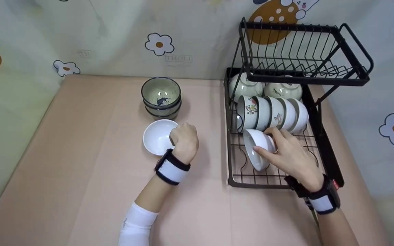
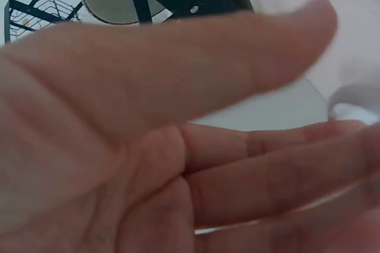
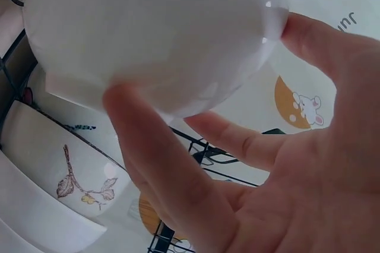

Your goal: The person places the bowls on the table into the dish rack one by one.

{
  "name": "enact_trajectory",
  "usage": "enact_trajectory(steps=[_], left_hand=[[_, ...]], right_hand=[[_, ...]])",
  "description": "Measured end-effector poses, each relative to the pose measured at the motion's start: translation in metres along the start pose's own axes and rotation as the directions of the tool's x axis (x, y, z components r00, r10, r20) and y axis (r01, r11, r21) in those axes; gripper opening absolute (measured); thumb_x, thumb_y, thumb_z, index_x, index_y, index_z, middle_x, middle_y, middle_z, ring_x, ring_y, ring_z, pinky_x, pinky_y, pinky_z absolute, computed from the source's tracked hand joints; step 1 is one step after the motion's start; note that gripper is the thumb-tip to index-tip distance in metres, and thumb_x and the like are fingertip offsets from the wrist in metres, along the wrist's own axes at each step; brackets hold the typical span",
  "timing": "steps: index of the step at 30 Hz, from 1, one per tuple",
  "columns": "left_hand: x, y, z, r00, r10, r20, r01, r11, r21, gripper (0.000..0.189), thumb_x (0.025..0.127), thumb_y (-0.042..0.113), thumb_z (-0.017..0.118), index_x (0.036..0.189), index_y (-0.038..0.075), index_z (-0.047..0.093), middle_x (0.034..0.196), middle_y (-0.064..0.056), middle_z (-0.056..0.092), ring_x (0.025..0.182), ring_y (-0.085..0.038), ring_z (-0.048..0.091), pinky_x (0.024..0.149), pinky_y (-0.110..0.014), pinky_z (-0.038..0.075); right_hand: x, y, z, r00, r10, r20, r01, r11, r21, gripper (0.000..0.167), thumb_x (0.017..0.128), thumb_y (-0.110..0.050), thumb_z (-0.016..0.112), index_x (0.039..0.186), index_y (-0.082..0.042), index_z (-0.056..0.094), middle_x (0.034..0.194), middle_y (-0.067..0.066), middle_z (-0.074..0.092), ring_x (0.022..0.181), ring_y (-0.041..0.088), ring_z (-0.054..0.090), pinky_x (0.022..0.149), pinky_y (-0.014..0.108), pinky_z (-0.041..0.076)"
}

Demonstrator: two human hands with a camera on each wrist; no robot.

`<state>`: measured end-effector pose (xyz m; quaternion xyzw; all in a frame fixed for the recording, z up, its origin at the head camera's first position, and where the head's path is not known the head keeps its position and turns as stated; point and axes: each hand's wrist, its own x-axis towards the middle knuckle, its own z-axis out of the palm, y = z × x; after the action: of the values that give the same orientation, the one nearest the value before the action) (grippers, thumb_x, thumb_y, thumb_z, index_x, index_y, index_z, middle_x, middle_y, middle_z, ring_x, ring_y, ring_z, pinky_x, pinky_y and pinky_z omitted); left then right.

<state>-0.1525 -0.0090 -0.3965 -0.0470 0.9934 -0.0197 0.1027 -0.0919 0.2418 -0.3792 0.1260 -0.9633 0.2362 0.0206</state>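
Observation:
In the head view my right hand grips a white bowl turned on its side, low over the front of the dish rack. The right wrist view shows the thumb and fingers spread around the smooth outside of that bowl. My left hand is at the right rim of a second white bowl on the table, covering part of it. Seen from the left wrist, its thumb and fingers lie fairly straight with a gap between them; contact with the bowl is hidden.
Behind the second white bowl stands a stack of grey-green bowls with dark rims. Several flower-patterned bowls stand on edge in the rack, with two upturned bowls behind. The black upper rack tier overhangs the back.

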Motion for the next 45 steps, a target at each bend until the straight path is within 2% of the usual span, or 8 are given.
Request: enact_trajectory(steps=[4,12,20,27,36,45], left_hand=[[0.0018,-0.0016,0.0003,1.0,0.002,0.021,-0.002,1.0,0.004,0.026,0.096,0.01,0.047,0.101,0.007,0.072,0.097,-0.006,0.072,0.084,-0.019,0.069,0.059,-0.034,0.056],[0.0045,-0.0017,0.0013,0.999,0.008,0.044,-0.008,1.0,-0.004,0.026,0.096,0.009,0.047,0.1,0.007,0.072,0.097,-0.006,0.072,0.085,-0.019,0.069,0.06,-0.033,0.056],[0.0055,-0.0027,0.0019,0.998,0.025,0.057,-0.024,1.0,-0.013,0.025,0.095,0.008,0.048,0.103,0.007,0.072,0.1,-0.007,0.071,0.089,-0.02,0.069,0.064,-0.034,0.057],[0.006,-0.0026,0.0028,0.998,0.028,0.054,-0.027,1.0,-0.015,0.025,0.095,0.008,0.048,0.103,0.007,0.072,0.1,-0.007,0.071,0.089,-0.02,0.069,0.064,-0.033,0.057],[0.0035,-0.003,0.0023,0.999,0.039,0.009,-0.039,0.999,0.009,0.024,0.094,0.009,0.05,0.1,0.008,0.073,0.096,-0.006,0.072,0.086,-0.019,0.069,0.063,-0.033,0.057],[-0.002,-0.0042,-0.0024,0.998,0.052,-0.041,-0.049,0.997,0.066,0.023,0.093,0.011,0.051,0.097,0.009,0.074,0.091,-0.004,0.072,0.082,-0.017,0.069,0.062,-0.03,0.056]], right_hand=[[0.0002,0.0005,0.0004,1.0,-0.004,0.026,0.004,1.0,-0.002,0.053,0.084,-0.046,0.067,0.116,-0.007,0.053,0.104,0.019,0.059,0.085,0.03,0.061,0.065,0.04,0.054],[0.0015,0.0026,0.0009,0.997,-0.001,0.075,0.001,1.0,-0.001,0.054,0.085,-0.054,0.061,0.113,-0.008,0.054,0.099,0.015,0.061,0.082,0.025,0.061,0.062,0.035,0.052],[0.0047,0.0046,-0.0005,0.989,-0.003,0.147,-0.001,1.0,0.031,0.053,0.087,-0.053,0.058,0.113,-0.007,0.054,0.078,0.003,0.058,0.064,0.013,0.053,0.054,0.026,0.045],[0.0054,0.0062,-0.0004,0.982,0.0,0.188,-0.007,0.999,0.039,0.053,0.088,-0.053,0.058,0.115,-0.008,0.052,0.071,0.0,0.055,0.058,0.011,0.05,0.052,0.026,0.043],[0.0054,0.0067,-0.0013,0.97,0.029,0.243,-0.04,0.998,0.041,0.055,0.088,-0.056,0.054,0.12,-0.011,0.049,0.063,-0.001,0.053,0.05,0.01,0.047,0.044,0.026,0.039],[0.0049,0.0075,-0.0042,0.969,0.038,0.242,-0.06,0.995,0.084,0.052,0.092,-0.054,0.049,0.121,-0.012,0.049,0.071,0.003,0.065,0.053,0.01,0.054,0.047,0.028,0.045]])
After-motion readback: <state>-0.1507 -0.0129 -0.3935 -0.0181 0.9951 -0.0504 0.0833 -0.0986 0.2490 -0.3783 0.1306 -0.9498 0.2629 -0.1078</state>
